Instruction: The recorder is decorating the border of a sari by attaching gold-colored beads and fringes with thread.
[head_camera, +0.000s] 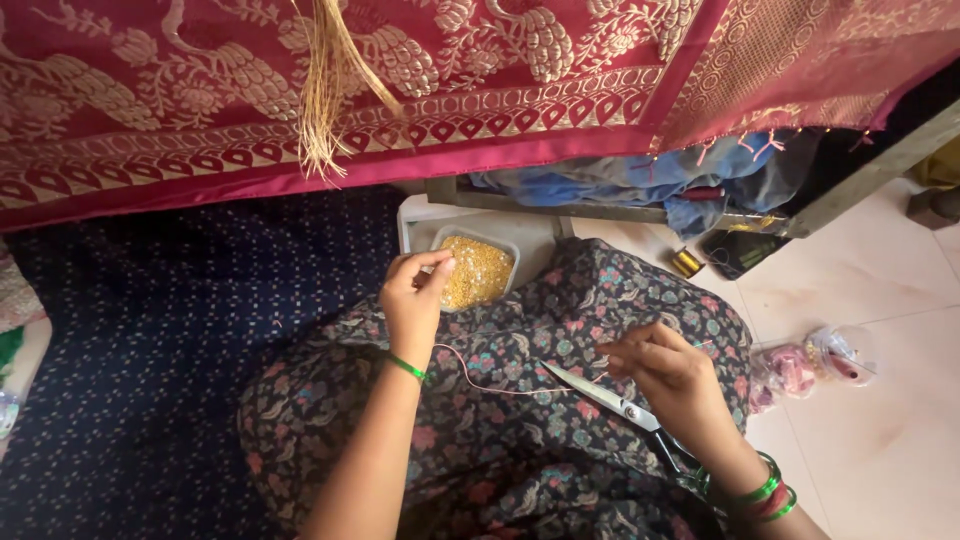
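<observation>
- Overhead, a maroon cloth (480, 90) with woven gold motifs hangs across the top of the view; a tassel of gold threads (325, 90) dangles from it.
- Small rectangular tray (478, 270), pale and shallow, sits on the lap just beyond the knee, full of tiny yellow-gold beads (480, 275). It rests on a white lid-like box (425, 220).
- Right of the lap, on the pale tiled floor (880, 300): a clear plastic packet (815, 365) with pink and red contents, crumpled, no label readable.
- Small gold thread spool (687, 262) stands on the floor near a dark flat pouch (740, 250).
- Blue cloth (640, 180) lies bunched under the maroon hanging.
- Left hand (415, 295), green bangle at the wrist, fingertips pinched together at the tray's near edge; whether a bead is held I cannot tell.
- Right hand (670, 375), green and red bangles, fingers closed narrow on the end of a thin pinkish thread (480, 378).
- Thread runs in a slack curve across the floral lap between both hands.
- Scissors (610, 398), steel blades with dark handles, lie on the lap under the right hand, blades nearly closed, tips pointing toward the left hand.
- Dark dotted fabric (150, 350) covers the floor at left.
</observation>
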